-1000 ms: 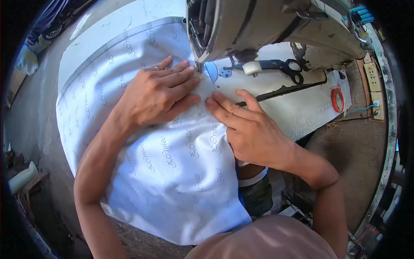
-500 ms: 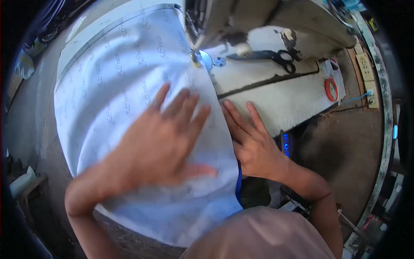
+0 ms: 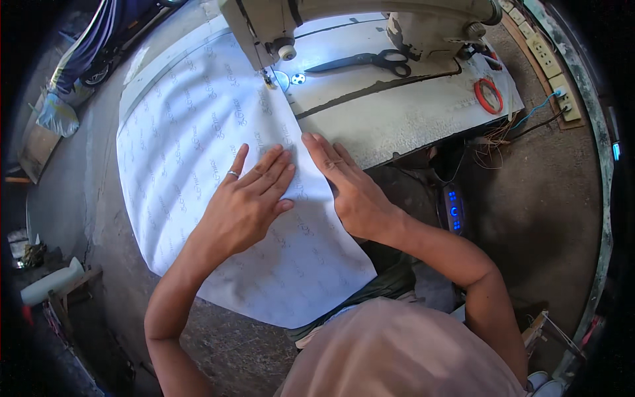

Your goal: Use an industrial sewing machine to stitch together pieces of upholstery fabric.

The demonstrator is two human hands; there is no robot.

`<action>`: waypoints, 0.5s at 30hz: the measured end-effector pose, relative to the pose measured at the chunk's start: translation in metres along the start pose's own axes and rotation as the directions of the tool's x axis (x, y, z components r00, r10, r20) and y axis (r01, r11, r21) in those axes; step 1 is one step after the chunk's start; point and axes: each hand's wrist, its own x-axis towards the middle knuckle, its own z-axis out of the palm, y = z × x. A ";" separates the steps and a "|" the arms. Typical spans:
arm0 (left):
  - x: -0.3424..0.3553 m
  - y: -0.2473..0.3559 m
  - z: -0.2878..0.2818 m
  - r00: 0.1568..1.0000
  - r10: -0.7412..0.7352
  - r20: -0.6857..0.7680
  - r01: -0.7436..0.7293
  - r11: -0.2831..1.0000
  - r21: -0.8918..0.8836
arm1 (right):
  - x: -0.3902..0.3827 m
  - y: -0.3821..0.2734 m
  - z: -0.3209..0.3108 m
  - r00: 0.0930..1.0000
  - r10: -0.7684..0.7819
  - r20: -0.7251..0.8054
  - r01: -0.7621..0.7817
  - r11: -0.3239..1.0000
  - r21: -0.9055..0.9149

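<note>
A large white sheet of fabric (image 3: 192, 152) with rows of faint printed lettering stretches over the sewing table and hangs toward my lap. My left hand (image 3: 248, 208) lies flat on it, fingers extended, a ring on one finger. At the fabric's right edge rests my right hand (image 3: 354, 188), its fingers stretched toward the machine; its thumb is hidden. Ahead of both hands, the presser foot (image 3: 267, 79) of the sewing machine (image 3: 261, 33) stands over the fabric near its right edge. Whether the needle is in the cloth I cannot tell.
Black-handled scissors (image 3: 364, 63) lie on the table (image 3: 370, 126) below the machine arm. A red ring-shaped object (image 3: 488, 96) sits near the table's right end. Power sockets (image 3: 546, 56) with cables line the right side. A blue-lit control panel (image 3: 454, 210) is under the table edge.
The fabric has moved away from me, past the presser foot. My left hand, blurred before, is now still with its fingers closer together. The whole view has shifted a little.
</note>
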 end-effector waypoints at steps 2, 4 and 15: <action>0.001 -0.001 0.002 0.999 0.004 0.035 -0.003 1.000 -0.026 | -0.002 0.005 -0.002 0.993 -0.081 0.082 0.092 0.986 -0.138; 0.003 -0.005 0.004 0.998 0.007 0.069 -0.003 0.998 -0.057 | -0.003 0.011 -0.002 0.973 -0.144 0.179 0.188 0.945 -0.266; 0.031 -0.087 0.023 0.986 0.101 -0.134 -0.135 0.950 -0.281 | 0.018 0.007 -0.018 0.927 -0.224 0.299 0.317 0.897 -0.310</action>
